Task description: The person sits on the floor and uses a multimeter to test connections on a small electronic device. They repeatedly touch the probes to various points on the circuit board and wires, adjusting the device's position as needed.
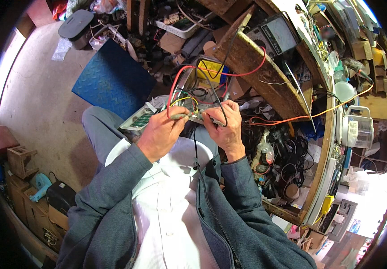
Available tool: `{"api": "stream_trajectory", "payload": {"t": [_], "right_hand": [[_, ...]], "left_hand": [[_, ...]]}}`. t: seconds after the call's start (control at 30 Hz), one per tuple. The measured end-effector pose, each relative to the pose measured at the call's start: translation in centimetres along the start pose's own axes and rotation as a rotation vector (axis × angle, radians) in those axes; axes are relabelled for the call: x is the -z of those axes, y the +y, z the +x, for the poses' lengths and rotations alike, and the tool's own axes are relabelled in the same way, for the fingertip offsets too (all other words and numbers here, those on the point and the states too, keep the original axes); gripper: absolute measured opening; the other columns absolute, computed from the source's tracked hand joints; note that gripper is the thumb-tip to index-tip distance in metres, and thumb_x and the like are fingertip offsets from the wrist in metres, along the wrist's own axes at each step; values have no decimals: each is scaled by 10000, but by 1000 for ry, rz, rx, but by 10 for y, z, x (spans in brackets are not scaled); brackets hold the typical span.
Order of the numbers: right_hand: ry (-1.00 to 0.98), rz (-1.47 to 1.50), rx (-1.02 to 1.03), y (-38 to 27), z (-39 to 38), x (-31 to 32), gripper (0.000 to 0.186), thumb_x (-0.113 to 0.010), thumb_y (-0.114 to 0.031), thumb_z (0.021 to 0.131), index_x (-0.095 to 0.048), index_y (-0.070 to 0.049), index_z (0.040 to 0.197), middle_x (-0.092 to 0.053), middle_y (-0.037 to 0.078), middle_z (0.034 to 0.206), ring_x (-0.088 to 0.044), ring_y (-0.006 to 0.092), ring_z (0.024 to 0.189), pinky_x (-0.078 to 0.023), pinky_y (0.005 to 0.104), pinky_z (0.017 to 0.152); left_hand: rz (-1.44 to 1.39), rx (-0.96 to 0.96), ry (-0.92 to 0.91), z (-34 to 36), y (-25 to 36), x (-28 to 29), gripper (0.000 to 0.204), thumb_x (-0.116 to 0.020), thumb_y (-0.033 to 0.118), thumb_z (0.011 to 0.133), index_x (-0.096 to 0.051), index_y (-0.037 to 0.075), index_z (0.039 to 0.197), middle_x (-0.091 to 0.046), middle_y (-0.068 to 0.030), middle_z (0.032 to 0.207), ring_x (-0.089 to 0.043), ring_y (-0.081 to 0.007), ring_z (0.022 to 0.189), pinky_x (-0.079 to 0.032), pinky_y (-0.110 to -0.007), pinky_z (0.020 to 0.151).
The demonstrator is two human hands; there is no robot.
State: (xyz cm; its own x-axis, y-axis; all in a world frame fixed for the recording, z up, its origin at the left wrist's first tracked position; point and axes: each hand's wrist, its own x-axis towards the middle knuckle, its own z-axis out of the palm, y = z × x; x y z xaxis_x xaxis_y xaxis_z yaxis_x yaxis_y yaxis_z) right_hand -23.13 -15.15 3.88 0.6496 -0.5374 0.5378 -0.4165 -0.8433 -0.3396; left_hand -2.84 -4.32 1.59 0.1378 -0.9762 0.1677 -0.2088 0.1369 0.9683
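My left hand [161, 135] pinches a greyish test probe [178, 116] with a red lead [172, 85] running up from it. Close on its right, my right hand [227, 129] is closed around another probe, mostly hidden by the fingers, with a black lead [219, 97]. The probe tips come near each other over thin coloured wires [192, 102]. Beneath the hands, at my knees, lies an opened light-coloured housing with a green circuit board [142, 120]. The red lead loops toward an analog multimeter [274, 36] at the upper right.
A worn wooden plank [260, 76] stands ahead on the right. Tangled black cables [287, 157] fill the space beside my right arm. A blue textured mat [112, 80] lies ahead left, near a grey bin [76, 27]. An orange cord [310, 115] crosses to a cluttered bench.
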Motion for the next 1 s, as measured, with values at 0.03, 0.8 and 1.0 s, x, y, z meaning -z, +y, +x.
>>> {"api": "stream_trajectory", "payload": {"t": [0.03,0.8,1.0], "right_hand": [[-2,1,-5,0,0,0,190,-841,-29,795,-682,-94,877,-669,36,776,-634,252,734,-497,422,870],[27,5,2,2,-3,-2,193,-838,-15,807,-685,-87,901,-693,35,813,-641,244,739,-511,431,890],[10,33,-13,-1,-2,0,184,-833,-18,812,-680,-87,887,-684,41,792,-636,246,727,-514,431,875]], "left_hand": [[-3,10,2,0,1,0,173,-664,40,1034,-696,-40,1184,-755,-153,1029,-731,-235,883,-568,-342,808],[-5,39,-12,0,5,1,175,-675,37,1026,-701,-44,1179,-769,-170,1073,-757,-257,952,-578,-348,854],[-7,51,-7,-2,3,1,180,-676,37,1024,-705,-46,1182,-774,-175,1084,-759,-267,969,-578,-353,869]]}}
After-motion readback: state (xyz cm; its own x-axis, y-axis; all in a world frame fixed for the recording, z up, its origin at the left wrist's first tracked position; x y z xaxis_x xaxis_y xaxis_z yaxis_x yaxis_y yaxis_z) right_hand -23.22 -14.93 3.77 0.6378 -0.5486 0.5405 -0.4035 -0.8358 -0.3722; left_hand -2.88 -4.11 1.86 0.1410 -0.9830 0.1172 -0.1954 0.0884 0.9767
